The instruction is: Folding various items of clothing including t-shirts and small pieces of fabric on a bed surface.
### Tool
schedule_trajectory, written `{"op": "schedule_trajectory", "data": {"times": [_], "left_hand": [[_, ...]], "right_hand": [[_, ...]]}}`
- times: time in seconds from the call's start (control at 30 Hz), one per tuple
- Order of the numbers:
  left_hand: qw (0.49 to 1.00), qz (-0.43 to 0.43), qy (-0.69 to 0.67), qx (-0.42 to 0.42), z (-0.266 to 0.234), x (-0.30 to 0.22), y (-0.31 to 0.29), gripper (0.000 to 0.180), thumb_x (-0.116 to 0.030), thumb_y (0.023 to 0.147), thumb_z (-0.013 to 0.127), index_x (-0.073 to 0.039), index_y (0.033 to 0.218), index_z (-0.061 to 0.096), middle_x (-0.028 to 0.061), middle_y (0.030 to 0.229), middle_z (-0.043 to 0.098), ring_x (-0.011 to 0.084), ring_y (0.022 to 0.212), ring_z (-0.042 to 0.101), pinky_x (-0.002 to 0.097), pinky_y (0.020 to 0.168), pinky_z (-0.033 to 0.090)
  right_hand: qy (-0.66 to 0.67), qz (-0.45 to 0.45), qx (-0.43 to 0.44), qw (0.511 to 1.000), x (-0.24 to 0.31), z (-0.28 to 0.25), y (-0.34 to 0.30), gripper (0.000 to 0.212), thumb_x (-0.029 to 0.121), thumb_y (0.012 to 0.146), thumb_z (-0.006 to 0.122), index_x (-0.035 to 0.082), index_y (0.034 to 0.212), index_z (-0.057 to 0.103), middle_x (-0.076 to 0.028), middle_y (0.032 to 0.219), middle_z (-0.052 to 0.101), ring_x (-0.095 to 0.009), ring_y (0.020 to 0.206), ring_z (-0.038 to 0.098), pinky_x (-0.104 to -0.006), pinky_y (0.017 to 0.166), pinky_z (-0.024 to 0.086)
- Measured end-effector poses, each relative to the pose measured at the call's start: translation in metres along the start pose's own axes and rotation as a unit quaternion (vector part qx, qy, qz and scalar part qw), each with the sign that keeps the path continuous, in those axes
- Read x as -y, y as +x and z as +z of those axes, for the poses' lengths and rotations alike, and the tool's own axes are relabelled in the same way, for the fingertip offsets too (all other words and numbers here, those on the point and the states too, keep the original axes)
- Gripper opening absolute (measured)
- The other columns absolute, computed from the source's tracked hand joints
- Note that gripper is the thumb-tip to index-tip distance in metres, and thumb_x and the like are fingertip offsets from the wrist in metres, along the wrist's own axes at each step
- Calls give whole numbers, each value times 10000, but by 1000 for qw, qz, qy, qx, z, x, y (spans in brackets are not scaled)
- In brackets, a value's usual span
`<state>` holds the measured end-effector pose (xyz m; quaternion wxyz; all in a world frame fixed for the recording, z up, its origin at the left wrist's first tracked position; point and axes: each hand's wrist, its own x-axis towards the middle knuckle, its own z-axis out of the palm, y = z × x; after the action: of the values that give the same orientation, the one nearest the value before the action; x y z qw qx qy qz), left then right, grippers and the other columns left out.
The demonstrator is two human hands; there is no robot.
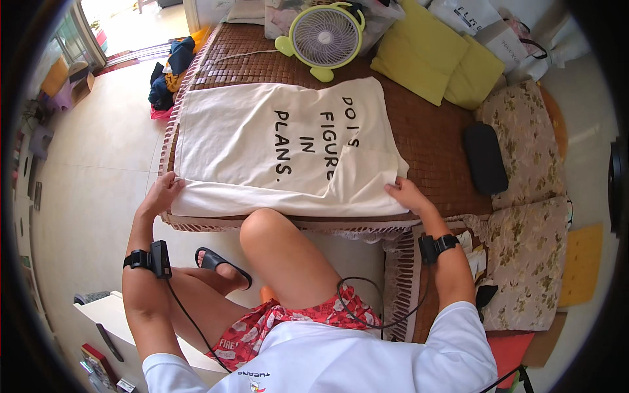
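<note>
A cream T-shirt (229, 144) with black printed letters lies spread on a brown woven mat (439, 150). Its near side is folded over into a long strip that runs from left to right, and no collar shows. At the left end of this strip, my left hand (164, 194) pinches the cloth between thumb and fingers. My right hand (406, 194) grips the strip's right end in the same way. Slight wrinkles cross the fabric between the two hands.
A green fan (325, 37) stands behind the T-shirt. Yellow-green cushions (419, 49) lie at the far right, and a black case (485, 159) rests nearer on the right. Dark clothes (171, 72) lie by the mat's left edge. Cables hang from black devices on both my forearms.
</note>
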<state>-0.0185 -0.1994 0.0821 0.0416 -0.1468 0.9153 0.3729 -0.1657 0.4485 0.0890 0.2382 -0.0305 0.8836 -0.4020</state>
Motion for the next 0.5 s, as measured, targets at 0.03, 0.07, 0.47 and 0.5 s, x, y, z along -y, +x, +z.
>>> {"op": "schedule_trajectory", "data": {"times": [0.03, 0.07, 0.47, 0.5], "left_hand": [[999, -30, 8, 33, -2, -12, -6, 244, -222, 965, 592, 6, 878, 575, 46, 740, 548, 127, 703, 455, 315, 642, 439], [999, -33, 9, 34, -8, -23, -12, 239, -224, 952, 609, 12, 915, 592, 72, 770, 580, 138, 731, 504, 319, 662, 457], [990, -68, 123, -8, -3, -25, -12, 326, -279, 861, 692, -10, 1020, 599, 188, 905, 674, 326, 840, 653, 404, 750, 504], [990, -71, 125, -9, -4, -24, -16, 326, -279, 861, 692, -10, 1020, 599, 188, 905, 674, 326, 840, 653, 404, 750, 504]], "right_hand": [[-29, -10, 9, 999, 5, 0, -6, 500, 332, 903, 676, -60, 1201, 589, -140, 1061, 671, -158, 944, 623, -303, 795, 510], [-31, -12, 9, 999, 14, -2, -8, 500, 332, 903, 676, -60, 1201, 589, -140, 1061, 671, -158, 944, 623, -303, 795, 510], [257, 48, -55, 964, 14, -6, 40, 356, 278, 822, 652, -2, 1044, 647, -49, 824, 624, -133, 662, 581, -281, 524, 442], [319, 56, -21, 946, 27, -4, 34, 340, 239, 813, 644, 5, 1059, 645, -48, 844, 632, -144, 697, 604, -284, 569, 475]]}}
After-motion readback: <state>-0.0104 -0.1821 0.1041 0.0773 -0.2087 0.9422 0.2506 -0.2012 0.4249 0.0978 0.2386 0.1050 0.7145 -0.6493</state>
